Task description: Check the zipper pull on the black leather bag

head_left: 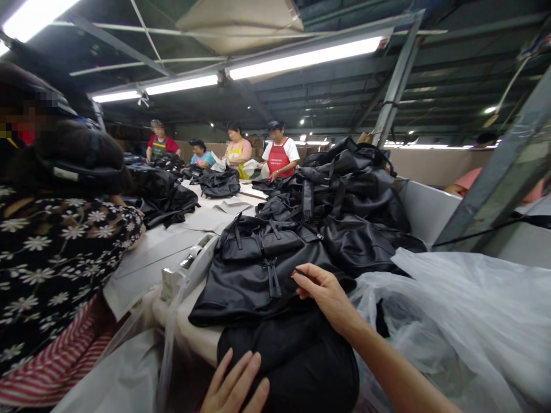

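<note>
Hands work apart: the right hand rests open-fingered on the near edge of a black backpack, which lies on the desk just ahead of it. The left hand, nearer the body, lies flat with fingers spread on a dark bundle below, gripping nothing. Clear plastic bags lie to the right.

Black bags smooth, faintly glossy leatherette; bag wrap clear crinkled plastic
</note>
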`<act>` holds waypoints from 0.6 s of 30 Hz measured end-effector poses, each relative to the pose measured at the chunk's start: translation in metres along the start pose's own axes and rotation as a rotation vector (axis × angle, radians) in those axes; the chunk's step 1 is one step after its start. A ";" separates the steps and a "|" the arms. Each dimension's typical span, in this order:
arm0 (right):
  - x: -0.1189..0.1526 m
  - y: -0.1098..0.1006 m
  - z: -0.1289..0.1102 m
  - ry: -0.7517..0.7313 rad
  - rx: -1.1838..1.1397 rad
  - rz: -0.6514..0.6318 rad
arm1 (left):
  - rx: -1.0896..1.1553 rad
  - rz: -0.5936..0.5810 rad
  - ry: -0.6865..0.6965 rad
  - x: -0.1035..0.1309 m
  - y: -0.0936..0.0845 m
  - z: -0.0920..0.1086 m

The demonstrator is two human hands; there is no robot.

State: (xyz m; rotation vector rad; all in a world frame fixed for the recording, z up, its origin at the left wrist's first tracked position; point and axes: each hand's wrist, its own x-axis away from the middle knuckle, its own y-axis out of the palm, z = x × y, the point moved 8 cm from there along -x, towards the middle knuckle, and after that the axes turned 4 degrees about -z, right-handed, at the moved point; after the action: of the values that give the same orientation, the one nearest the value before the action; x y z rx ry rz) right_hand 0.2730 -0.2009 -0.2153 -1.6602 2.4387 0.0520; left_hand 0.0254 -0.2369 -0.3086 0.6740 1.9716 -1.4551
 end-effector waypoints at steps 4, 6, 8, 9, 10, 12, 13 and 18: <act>-0.006 -0.003 0.003 0.006 0.027 -0.019 | 0.448 -0.132 -0.142 -0.032 -0.021 -0.047; -0.014 -0.003 0.003 -0.001 0.054 -0.029 | 0.659 -0.296 -0.465 -0.048 -0.015 -0.080; -0.027 -0.003 0.000 -0.020 0.096 -0.037 | 0.829 -0.407 -0.765 -0.058 -0.008 -0.107; -0.034 -0.004 -0.003 -0.035 0.123 -0.038 | 0.927 -0.429 -0.866 -0.064 -0.003 -0.118; -0.042 -0.004 -0.008 -0.053 0.154 -0.038 | 1.031 -0.442 -0.937 -0.069 0.002 -0.127; -0.058 -0.005 -0.020 -0.093 0.232 -0.031 | 1.219 -0.484 -1.019 -0.078 0.017 -0.143; -0.066 -0.004 -0.027 -0.117 0.280 -0.026 | 1.283 -0.510 -1.037 -0.082 0.024 -0.151; -0.090 0.009 -0.059 -0.241 0.528 0.047 | 1.314 -0.544 -1.013 -0.104 0.032 -0.184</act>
State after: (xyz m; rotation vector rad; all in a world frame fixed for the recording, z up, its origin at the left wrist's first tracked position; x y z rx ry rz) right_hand 0.2883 -0.1225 -0.1423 -1.2803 2.0725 -0.3357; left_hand 0.0908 -0.0571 -0.2139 -0.2374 0.2459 -2.6294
